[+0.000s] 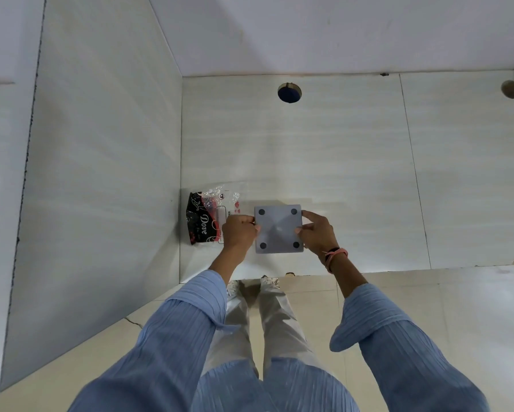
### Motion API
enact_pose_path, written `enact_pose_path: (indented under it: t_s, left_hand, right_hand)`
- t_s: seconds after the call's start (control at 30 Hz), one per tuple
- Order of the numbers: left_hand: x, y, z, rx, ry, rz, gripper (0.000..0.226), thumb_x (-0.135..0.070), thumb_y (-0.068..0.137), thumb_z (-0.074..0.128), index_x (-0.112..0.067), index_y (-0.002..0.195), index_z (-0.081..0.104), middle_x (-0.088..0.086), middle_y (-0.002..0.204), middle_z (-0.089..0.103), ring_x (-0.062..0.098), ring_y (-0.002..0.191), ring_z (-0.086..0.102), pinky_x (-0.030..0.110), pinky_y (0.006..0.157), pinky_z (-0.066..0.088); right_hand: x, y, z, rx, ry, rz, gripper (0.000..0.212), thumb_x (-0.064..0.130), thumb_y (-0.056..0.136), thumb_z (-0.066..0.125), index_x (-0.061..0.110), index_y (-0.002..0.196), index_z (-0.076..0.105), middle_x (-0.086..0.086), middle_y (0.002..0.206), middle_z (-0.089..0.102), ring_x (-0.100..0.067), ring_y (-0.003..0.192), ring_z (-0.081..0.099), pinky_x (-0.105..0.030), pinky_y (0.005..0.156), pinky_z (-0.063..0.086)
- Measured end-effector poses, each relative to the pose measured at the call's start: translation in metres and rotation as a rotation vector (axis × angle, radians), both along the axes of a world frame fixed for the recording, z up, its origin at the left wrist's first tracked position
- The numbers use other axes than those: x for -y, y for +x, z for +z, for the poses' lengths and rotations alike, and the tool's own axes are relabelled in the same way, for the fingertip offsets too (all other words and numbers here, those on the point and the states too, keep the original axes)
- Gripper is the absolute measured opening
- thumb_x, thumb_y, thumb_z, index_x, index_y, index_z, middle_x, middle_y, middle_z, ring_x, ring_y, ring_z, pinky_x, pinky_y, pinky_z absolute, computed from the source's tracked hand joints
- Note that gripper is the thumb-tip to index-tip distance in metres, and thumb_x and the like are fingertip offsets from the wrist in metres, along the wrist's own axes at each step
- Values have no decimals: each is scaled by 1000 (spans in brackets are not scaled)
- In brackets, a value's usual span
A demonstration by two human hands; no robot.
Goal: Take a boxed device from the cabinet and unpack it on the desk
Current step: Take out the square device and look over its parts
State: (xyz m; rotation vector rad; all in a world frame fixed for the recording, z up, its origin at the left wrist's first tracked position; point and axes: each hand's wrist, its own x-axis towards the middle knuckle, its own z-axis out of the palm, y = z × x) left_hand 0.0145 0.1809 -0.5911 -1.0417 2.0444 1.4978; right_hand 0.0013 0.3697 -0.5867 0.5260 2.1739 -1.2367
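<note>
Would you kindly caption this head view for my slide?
Both hands, left and right, hold a grey square device beside a Dove packet.

Pale wood-grain desk surface (324, 150), boxed in by a white side panel (101, 173) on the left and a white wall at the far edge. Round cable hole (289, 92) far centre, second round hole (511, 89) far right. Seam line runs near-to-far on the right part. Dove packet (203, 218), black and red with clear plastic, lies on the desk near the left panel. Beige tiled floor (428, 298) below the near edge.
</note>
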Motion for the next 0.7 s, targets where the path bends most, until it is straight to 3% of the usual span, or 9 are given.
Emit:
enact_pose_path:
  t_s: [0.07, 0.13, 0.2, 0.23, 0.33, 0.43, 0.5, 0.6, 0.7]
  left_hand:
    - [3, -2, 2, -46, 56, 27, 28, 11, 81, 66, -11, 91, 80, 9, 88, 75, 22, 81, 67, 31, 80, 55]
    - [6, -5, 5, -124, 133, 72, 36, 13, 80, 65, -8, 106, 79, 7, 97, 78, 23, 89, 72, 30, 85, 58]
    - [9, -9, 13, -222, 241, 144, 39, 11, 80, 65, -10, 110, 78, 7, 100, 78, 18, 90, 72, 28, 85, 59]
    - [9, -12, 18, -265, 312, 197, 37, 10, 81, 64, -10, 108, 79, 9, 103, 78, 16, 93, 71, 27, 86, 59]
    - [9, -20, 27, -290, 499, 325, 22, -4, 88, 62, 1, 103, 77, 19, 115, 75, 18, 104, 70, 32, 91, 58]
    - [11, -19, 19, -247, 457, 281, 24, -27, 85, 73, -4, 85, 74, 13, 90, 71, 18, 88, 65, 39, 91, 54]
    - [12, -15, 9, -222, 353, 221, 16, -31, 76, 79, -16, 73, 77, 2, 82, 74, 15, 81, 64, 43, 92, 54]
    - [11, -9, 0, -208, 271, 205, 2, -29, 74, 81, -30, 75, 82, 5, 99, 79, 17, 88, 70, 48, 97, 55]
    - [9, -5, -4, -196, 262, 172, 9, -21, 81, 79, -27, 75, 81, -1, 101, 78, 17, 92, 69, 45, 97, 54]
  right_hand:
    - [-1, -7, 4, -6, -104, -95, 46, 0, 88, 59, 11, 132, 66, -18, 99, 76, -28, 82, 66, -35, 71, 55]
    - [-2, -14, 12, -2, -307, -317, 32, 24, 96, 63, 4, 120, 68, -15, 106, 74, -30, 88, 69, -35, 72, 56]
    - [-1, -22, 20, -4, -428, -477, 57, 55, 96, 55, 0, 104, 67, -10, 106, 75, -24, 94, 72, -36, 78, 59]
    - [-1, -27, 21, -33, -464, -535, 59, 57, 95, 56, -1, 95, 64, -8, 103, 75, -21, 95, 73, -35, 79, 60]
    - [5, -35, 21, -114, -554, -636, 28, 27, 91, 71, 8, 80, 54, -12, 84, 57, -24, 88, 65, -36, 69, 51]
    - [8, -37, 15, -122, -587, -608, 23, 1, 87, 66, 9, 70, 53, -11, 88, 62, -25, 86, 60, -36, 72, 47]
    - [8, -35, 8, -126, -579, -579, 18, -4, 83, 65, 11, 74, 62, -11, 102, 71, -25, 92, 63, -38, 78, 47]
    - [10, -29, -2, -134, -570, -575, 21, -8, 79, 64, 13, 74, 66, -16, 114, 71, -29, 105, 64, -40, 84, 45]
    - [9, -23, -12, -133, -538, -572, 22, -9, 80, 64, 12, 75, 67, -17, 118, 71, -28, 108, 65, -39, 86, 47]
